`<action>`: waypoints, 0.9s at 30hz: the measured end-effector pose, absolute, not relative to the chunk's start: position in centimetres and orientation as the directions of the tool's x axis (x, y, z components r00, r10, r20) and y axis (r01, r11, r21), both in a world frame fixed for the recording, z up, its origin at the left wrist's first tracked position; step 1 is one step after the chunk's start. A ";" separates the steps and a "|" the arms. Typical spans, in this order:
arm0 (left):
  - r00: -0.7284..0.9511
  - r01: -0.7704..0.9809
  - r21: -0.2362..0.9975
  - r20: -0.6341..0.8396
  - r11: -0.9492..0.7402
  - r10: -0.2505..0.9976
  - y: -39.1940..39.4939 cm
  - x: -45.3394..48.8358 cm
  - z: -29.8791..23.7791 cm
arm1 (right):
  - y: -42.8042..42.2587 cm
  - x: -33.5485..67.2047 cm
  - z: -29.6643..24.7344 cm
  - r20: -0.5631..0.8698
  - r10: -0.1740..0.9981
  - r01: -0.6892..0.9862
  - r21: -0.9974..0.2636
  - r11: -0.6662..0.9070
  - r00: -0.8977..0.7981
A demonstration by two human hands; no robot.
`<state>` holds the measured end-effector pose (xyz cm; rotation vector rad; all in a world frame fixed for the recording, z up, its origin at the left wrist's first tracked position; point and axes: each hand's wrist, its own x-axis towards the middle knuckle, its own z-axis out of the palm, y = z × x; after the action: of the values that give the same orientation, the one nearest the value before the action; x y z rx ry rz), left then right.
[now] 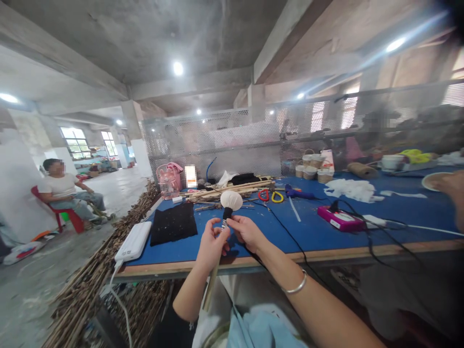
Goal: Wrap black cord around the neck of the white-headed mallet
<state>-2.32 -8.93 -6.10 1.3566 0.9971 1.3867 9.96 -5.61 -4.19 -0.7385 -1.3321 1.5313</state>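
Note:
My left hand is closed around a thin wooden stick that runs down toward my lap. The stick's top carries a round white fabric ball with a black band under it. My right hand pinches the stick just below the black band, fingers pressed together. Both hands hover over the near edge of the blue table. A silver bangle sits on my right wrist.
On the table lie a black cloth, a white power bank, a pink box with cables, red and yellow scissors, a stick bundle and paper cups. Sticks pile left. A seated person is far left.

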 end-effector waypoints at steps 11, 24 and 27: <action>-0.065 -0.091 0.955 0.277 -0.283 0.959 -8.6 -2.1 -6.4 | -5.4 9.9 -4.6 0.111 0.963 -0.198 -0.978 0.062 -0.247; -0.024 -0.145 0.956 0.253 -0.254 0.967 -8.6 -2.1 -6.4 | -5.4 10.2 -4.4 0.106 0.970 -0.246 -0.968 0.050 -0.220; -0.031 -0.190 0.948 0.253 -0.254 0.967 -8.7 -2.2 -6.2 | -5.3 10.1 -4.6 0.100 0.965 -0.245 -0.969 0.039 -0.243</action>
<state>-2.19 -8.69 -6.18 1.2407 0.9345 1.4848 10.15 -5.30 -4.58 -0.8454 -1.2395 1.4428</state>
